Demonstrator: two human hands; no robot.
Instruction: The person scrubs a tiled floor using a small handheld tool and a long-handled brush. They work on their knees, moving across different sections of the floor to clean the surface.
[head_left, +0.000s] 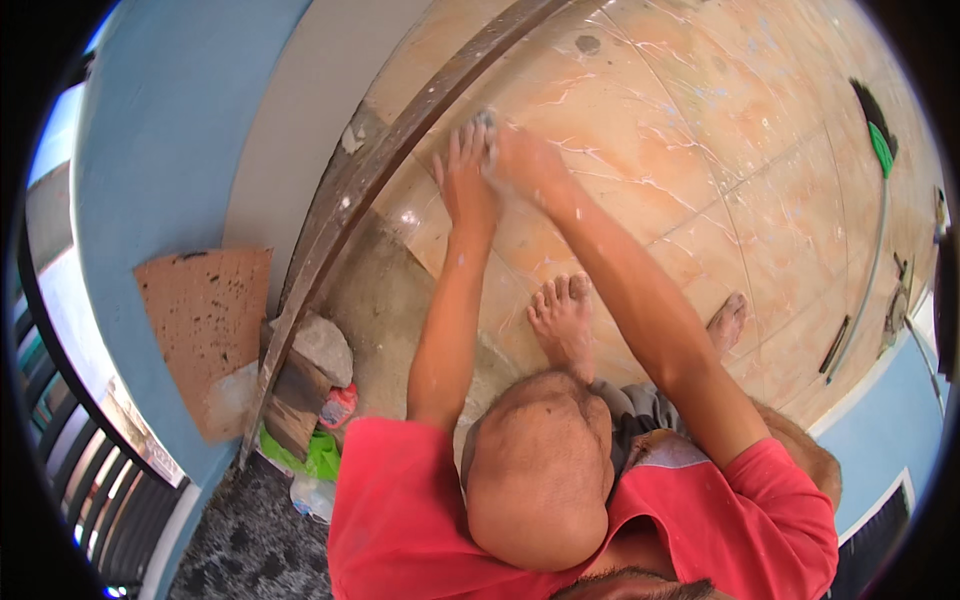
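My left hand (466, 169) is stretched out palm down with its fingers apart, low over the beige marbled floor tiles (645, 135). Close against its inner side is my right hand (523, 161), curled and blurred by motion. A small dark grey thing (484, 120) shows at the fingertips between the two hands; it is too blurred to name, and whether the right fingers grip it is unclear. Just beyond the left hand runs a long brown beam (375, 172), speckled with white spots and bent by the lens.
Beside the beam's lower end are a concrete chunk (322, 349), a wood block (296, 405) and green plastic (322, 455). A stained brown board (210, 330) leans on the blue wall (165, 172). A green-headed broom (881, 150) lies far right. My bare foot (561, 319) is on the tiles.
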